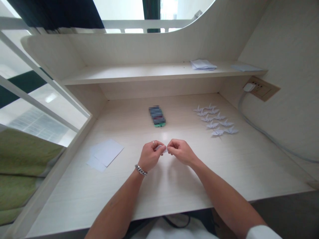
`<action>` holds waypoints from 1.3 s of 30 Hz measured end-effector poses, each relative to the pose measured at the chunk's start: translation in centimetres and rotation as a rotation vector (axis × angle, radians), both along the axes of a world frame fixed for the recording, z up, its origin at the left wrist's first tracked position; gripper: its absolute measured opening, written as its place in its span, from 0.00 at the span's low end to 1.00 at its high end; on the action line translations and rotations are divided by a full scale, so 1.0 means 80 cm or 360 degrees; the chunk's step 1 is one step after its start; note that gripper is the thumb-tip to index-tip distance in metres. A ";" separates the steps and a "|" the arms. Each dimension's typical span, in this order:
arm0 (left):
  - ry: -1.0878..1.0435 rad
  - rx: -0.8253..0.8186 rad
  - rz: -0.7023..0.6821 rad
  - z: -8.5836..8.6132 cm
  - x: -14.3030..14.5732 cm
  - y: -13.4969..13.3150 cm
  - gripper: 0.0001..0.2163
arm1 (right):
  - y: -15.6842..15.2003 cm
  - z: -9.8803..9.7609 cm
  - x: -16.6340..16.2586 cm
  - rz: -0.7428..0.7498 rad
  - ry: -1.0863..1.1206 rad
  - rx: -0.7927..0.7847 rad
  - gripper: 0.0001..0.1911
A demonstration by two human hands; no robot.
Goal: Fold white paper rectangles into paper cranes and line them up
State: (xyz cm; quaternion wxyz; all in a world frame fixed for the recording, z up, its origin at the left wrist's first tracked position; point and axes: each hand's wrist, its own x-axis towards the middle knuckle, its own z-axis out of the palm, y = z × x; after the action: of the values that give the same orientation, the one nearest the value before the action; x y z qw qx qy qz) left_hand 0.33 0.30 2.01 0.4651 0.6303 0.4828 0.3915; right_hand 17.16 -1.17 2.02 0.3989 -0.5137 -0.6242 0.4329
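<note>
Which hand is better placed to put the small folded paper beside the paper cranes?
Both hands pinch the folded paper, but probably the right hand: the paper cranes lie on its side; the left hand would have to cross over.

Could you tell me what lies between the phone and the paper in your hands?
Only bare desktop lies between the phone and the paper, as the head view shows.

Paper sheets (pixel 106 154) left on the desk (pixel 174 186), folded cranes (pixel 215 120) right (phone (pixel 157 116) between, behind)
</note>
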 end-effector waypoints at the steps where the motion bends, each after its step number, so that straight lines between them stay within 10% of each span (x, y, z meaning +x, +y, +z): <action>1: -0.0030 -0.0008 0.0038 0.000 -0.002 0.001 0.09 | 0.001 -0.001 0.002 -0.0002 -0.0002 -0.0013 0.06; 7: -0.0305 -0.0035 0.0283 0.005 -0.013 0.008 0.10 | 0.010 -0.008 0.012 -0.0086 0.0344 -0.0078 0.04; 21: 0.0110 -0.0014 -0.0136 -0.001 0.000 -0.001 0.09 | 0.010 -0.015 0.002 0.0040 0.0317 -0.0108 0.07; 39: -0.0064 -0.0153 -0.0025 0.013 -0.018 0.005 0.05 | 0.025 -0.003 0.046 -0.0333 0.0648 -0.0143 0.10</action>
State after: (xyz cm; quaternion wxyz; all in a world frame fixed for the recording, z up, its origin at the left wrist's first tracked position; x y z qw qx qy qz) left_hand -1.08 0.69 3.05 0.5075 0.6030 0.4866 0.3769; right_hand 20.88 0.83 1.75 0.5361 -0.4949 -0.4543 0.5112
